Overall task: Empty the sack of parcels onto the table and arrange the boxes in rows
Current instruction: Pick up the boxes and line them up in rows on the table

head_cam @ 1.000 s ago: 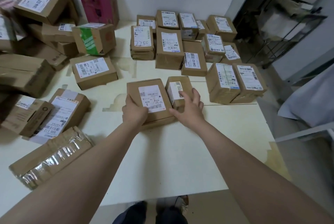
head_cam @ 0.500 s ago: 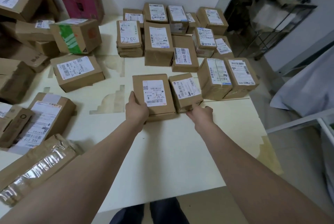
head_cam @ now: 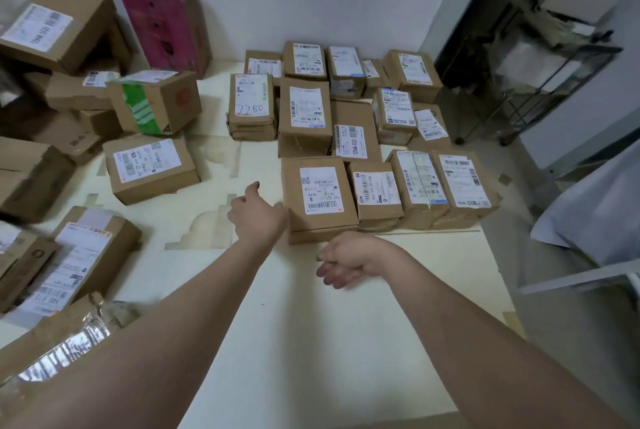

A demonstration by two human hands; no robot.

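Item: front row of 4 boxes (head_cam: 379,189), sitting side by side at the right of the table (head_cam: 311,342), close to its right edge. Stiff taped cardboard, probably light; labels looking slick, so opposite side walls are offering the best hold. Left hand (head_cam: 258,220) is hovering just beside the leftmost box (head_cam: 318,196), fingers loose, holding nothing. Right hand (head_cam: 346,260) is hanging loosely curled, empty. Bare tabletop is lying open in front; unsorted boxes (head_cam: 150,168) are crowding the left.
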